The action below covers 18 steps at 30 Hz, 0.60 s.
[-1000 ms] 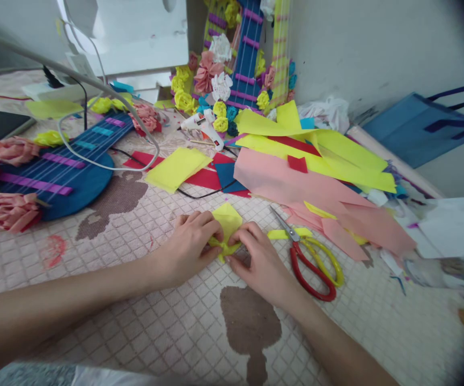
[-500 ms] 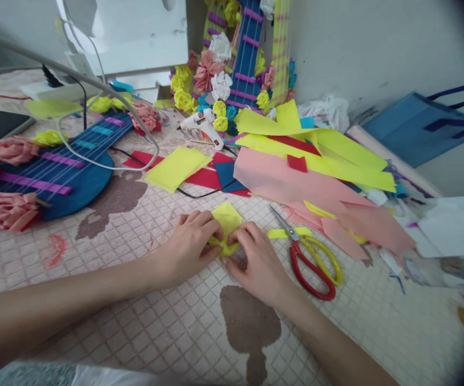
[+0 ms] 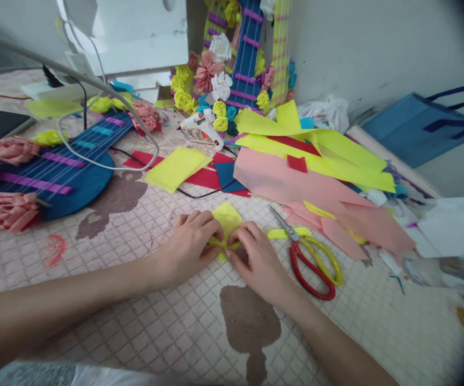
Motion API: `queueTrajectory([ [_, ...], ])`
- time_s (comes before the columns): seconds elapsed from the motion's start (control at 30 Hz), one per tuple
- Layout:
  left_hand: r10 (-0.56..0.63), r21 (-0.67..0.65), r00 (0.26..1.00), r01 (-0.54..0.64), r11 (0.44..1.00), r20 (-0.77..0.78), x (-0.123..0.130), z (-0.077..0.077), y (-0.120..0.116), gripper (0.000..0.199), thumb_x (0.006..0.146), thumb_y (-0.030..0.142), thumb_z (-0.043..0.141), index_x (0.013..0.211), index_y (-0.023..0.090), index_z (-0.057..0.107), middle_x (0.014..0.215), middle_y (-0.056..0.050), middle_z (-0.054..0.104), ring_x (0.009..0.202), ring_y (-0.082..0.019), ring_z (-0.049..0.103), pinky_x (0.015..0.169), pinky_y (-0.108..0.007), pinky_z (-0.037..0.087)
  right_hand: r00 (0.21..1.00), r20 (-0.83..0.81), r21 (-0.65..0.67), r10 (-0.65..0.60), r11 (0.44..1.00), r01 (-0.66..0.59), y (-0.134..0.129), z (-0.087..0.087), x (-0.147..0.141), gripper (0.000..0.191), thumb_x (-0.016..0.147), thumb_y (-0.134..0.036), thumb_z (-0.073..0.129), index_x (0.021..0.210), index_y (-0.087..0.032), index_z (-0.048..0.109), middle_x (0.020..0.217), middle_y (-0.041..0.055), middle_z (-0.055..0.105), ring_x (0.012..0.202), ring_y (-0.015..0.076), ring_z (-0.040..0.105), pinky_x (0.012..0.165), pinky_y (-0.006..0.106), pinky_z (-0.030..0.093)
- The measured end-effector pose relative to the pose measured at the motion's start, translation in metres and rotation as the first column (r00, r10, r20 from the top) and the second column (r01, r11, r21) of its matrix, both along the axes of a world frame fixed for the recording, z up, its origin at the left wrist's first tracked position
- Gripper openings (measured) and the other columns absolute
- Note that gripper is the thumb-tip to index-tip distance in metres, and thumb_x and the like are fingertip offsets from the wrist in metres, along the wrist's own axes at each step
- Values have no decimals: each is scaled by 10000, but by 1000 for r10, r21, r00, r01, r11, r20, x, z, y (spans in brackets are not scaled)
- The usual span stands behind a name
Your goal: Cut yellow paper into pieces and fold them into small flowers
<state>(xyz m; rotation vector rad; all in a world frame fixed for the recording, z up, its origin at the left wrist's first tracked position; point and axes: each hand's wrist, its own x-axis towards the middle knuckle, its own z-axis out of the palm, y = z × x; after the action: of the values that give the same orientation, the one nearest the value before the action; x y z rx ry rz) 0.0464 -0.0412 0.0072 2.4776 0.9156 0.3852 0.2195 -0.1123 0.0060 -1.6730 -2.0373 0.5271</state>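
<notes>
A small piece of yellow paper lies on the patterned cloth with its near part gathered into creases. My left hand pinches its left side between thumb and fingers. On the right side, my right hand pinches the same paper, its thumb close to the near edge. The fingers partly cover the folded part. Right of my right hand lie scissors with one red and one yellow handle, blades pointing away, across a narrow yellow paper strip.
Stacked yellow squares lie beyond my hands. Pink sheets and yellow sheets spread to the right. A white glue gun sits behind. At left is a blue paper guitar with pink flowers, crossed by a white cable.
My right thumb and fingers have shifted slightly on the yellow paper, and its near edge is more pinched together. The left hand stays in place.
</notes>
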Motion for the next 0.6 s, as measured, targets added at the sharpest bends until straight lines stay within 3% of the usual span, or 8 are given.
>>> queueTrajectory([
  [0.4, -3, -46, 999, 5, 999, 48, 1, 2, -1, 100, 787, 118, 546, 842, 193, 581, 928, -32, 552, 926, -221, 496, 781, -388, 330, 997, 70, 17, -31, 999, 30, -1, 0, -5, 108, 817, -146, 541, 891, -208, 494, 945, 57, 506, 912, 226, 507, 790, 388, 448],
  [0.6, -8, -34, 1000, 9, 999, 22, 1, 1, -1, 38, 840, 210, 558, 830, 191, 589, 917, -28, 554, 905, -217, 494, 755, -379, 316, 997, 71, 10, -27, 1000, 27, 0, -2, -4, 82, 827, -163, 548, 887, -196, 501, 940, 57, 506, 911, 225, 506, 787, 385, 448],
])
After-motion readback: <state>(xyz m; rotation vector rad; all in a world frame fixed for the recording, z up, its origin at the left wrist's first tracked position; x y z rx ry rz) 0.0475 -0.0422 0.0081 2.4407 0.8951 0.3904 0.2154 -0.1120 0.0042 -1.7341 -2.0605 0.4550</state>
